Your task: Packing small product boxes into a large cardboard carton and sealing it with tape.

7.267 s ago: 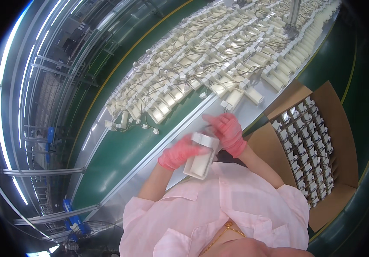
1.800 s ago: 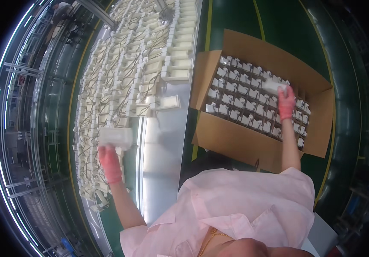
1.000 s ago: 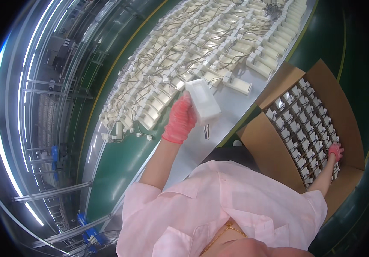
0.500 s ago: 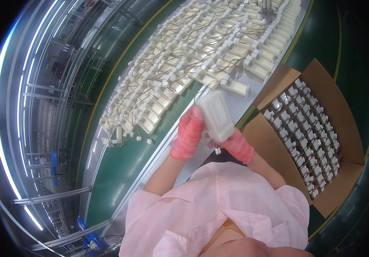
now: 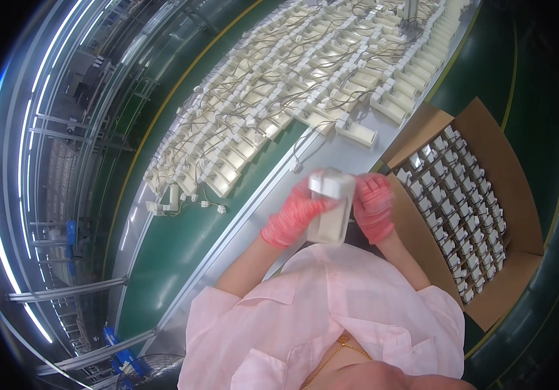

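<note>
Just in front of my chest is a white plastic housing [image 5: 329, 218], a long open box with a paler block at its far end. My left hand [image 5: 300, 211], in a pink glove, grips it from the left with the thumb across its side. To the right of the housing my pink-gloved right hand [image 5: 375, 203] has its fingers curled in; whether anything is inside them is hidden. Motion blurs both hands a little. Beyond my left hand, a thin cable with a small white connector [image 5: 297, 167] hangs over the table's metal edge.
Rows of similar white housings [image 5: 227, 170] with grey cables cover the far part of the green-topped table [image 5: 182, 250]. At the right stands an open cardboard box [image 5: 516, 188], packed with white parts [image 5: 455, 201] in rows. Metal rails and racks run along the left.
The housing has turned in my left hand and come closer to my chest. My right hand has moved from beneath it to its right side, fingers curling upward.
</note>
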Motion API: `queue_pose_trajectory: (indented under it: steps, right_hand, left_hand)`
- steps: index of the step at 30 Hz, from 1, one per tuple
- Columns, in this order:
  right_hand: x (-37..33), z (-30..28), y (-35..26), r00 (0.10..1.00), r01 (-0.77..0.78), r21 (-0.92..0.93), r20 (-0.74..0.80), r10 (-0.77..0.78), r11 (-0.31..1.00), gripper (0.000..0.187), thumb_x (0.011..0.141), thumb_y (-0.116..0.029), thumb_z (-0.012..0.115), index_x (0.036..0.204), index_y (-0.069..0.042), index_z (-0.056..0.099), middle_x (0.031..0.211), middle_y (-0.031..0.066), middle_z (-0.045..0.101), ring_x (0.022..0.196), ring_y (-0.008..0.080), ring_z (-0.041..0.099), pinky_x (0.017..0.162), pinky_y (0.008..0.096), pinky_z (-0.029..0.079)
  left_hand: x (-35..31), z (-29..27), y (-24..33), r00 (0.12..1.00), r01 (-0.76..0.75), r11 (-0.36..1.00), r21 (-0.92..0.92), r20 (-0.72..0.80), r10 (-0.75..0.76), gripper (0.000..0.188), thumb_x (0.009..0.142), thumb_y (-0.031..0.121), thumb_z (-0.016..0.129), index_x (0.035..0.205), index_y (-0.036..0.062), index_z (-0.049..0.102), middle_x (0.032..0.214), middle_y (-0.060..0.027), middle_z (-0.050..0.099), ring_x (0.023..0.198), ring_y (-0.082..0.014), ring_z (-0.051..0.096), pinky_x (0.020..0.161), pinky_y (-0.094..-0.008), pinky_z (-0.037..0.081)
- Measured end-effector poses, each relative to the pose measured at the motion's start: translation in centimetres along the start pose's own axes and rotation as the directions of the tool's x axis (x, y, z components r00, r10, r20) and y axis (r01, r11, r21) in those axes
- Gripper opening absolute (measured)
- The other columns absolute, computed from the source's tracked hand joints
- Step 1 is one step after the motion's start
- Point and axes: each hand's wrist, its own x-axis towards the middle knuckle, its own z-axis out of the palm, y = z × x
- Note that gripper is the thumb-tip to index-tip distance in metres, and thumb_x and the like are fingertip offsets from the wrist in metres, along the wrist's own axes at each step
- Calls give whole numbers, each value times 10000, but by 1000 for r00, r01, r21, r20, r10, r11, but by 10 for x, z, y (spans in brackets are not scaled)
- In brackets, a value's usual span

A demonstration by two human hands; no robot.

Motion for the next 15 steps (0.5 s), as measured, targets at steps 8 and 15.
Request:
queue_pose_trajectory:
  steps: [8, 15]
  right_hand:
    - [-32, 12, -57, 639, -769, 469, 599, 483, 435, 244, 826, -128, 617, 1055, -52, 584, 914, 127, 602, 871, 330, 594, 768, 373, 487]
    - [-40, 12, -38, 990, -140, 298, 13, 143, 944, 376, 723, 19, 684, 1073, -53, 566, 990, 124, 562, 840, 259, 593, 651, 341, 498]
  left_hand:
    - [21, 13, -11, 702, -460, 724, 514, -289, 651, 541, 743, 110, 695, 1178, 68, 377, 986, -37, 523, 873, -161, 530, 810, -293, 457]
    - [26, 5, -20, 679, -438, 547, 713, -136, 721, 576, 698, 33, 711, 1167, 64, 376, 988, -59, 528, 895, -152, 532, 794, -291, 455]
